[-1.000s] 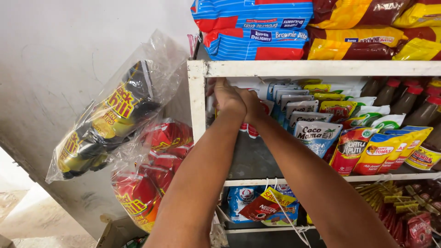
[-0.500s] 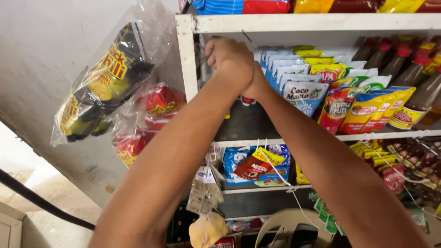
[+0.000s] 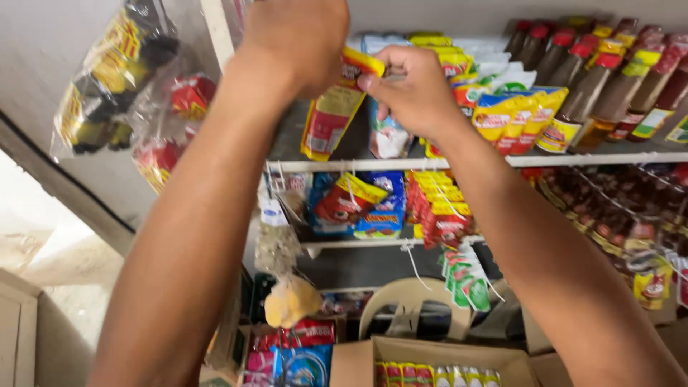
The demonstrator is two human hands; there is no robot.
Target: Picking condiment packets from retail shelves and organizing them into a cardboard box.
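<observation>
At twelve o'clock, high in the head view, your two hands meet on one yellow and red sachet [image 3: 331,118]. Your left hand [image 3: 294,43] is closed over the sachet's top edge from the eleven o'clock side, its fingers hidden behind the knuckles. Your right hand [image 3: 414,89] pinches the same top edge from one o'clock, thumb and fingertips pressed together on the yellow strip. The sachet hangs down from both grips, in front of the white shelf [image 3: 573,159].

Counted: two hands, one sachet held. At three o'clock, brown sauce bottles [image 3: 595,93] stand in a row on that shelf; I count about seven, but those behind overlap and I cannot tell exactly. Two clear bags of packets [image 3: 107,79] hang on the wall at nine o'clock. One beige plastic chair [image 3: 416,304] stands at six o'clock, and one open cardboard box [image 3: 437,362] below it holds a row of small packets. The red and yellow sachet strips [image 3: 441,208] on the second shelf are too crowded to count.

Half a second ago both hands were bunched together at the shelf's upright post with no sachet showing; now they have drawn apart a little, and the sachet hangs between them.
</observation>
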